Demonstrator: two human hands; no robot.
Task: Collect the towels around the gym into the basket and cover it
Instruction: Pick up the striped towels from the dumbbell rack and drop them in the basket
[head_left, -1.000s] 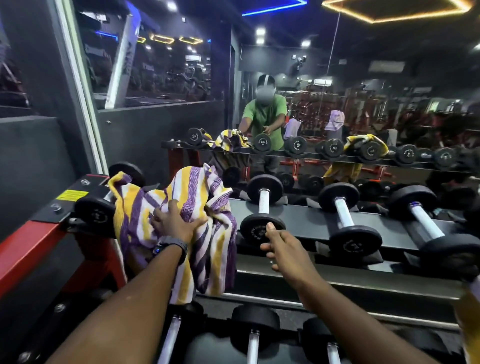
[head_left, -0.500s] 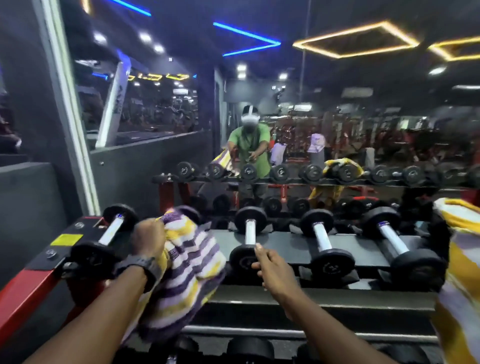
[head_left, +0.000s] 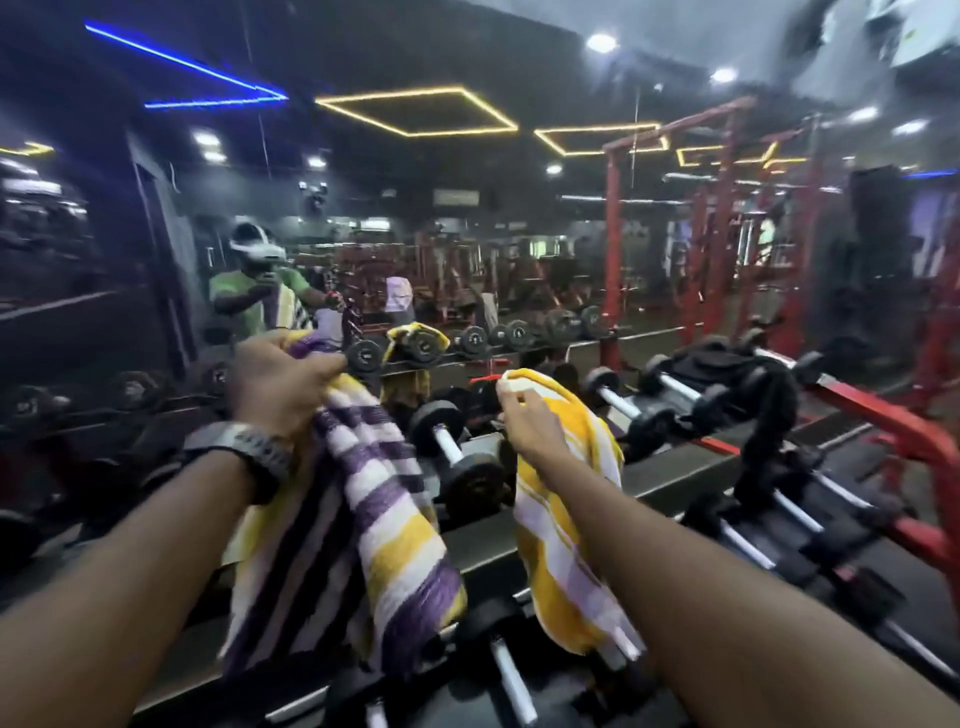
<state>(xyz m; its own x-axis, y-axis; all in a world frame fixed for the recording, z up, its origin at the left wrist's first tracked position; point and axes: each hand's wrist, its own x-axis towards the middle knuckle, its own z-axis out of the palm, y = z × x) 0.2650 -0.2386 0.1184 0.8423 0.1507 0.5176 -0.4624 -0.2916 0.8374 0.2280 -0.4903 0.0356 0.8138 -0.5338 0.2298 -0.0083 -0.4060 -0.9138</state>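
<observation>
A: Where are the towels?

B: One in each hand. The left hand is clenched round the top of the purple-striped towel, bunched at the fist, and the cloth hangs down in front of the dumbbell rack. A dark watch sits on that wrist.

A: And its long axis?

B: Near vertical, the top end in the fist and the free end pointing down and a little to the right. The purple, white and yellow bands run across it.

A: The other one?

B: The right hand pinches the upper edge of the yellow towel. It drapes over the hand and hangs down behind the forearm, long axis also near vertical, lower end pointing down towards the bottom row of dumbbells.

A: Do the two towels touch?

B: No, they hang apart, with a dumbbell on the rack showing between them.

A: Any writing or brand to read?

B: None legible. The dumbbell heads carry marks, but they are too blurred and small to make out, and the mirror behind the rack shows no readable sign
</observation>
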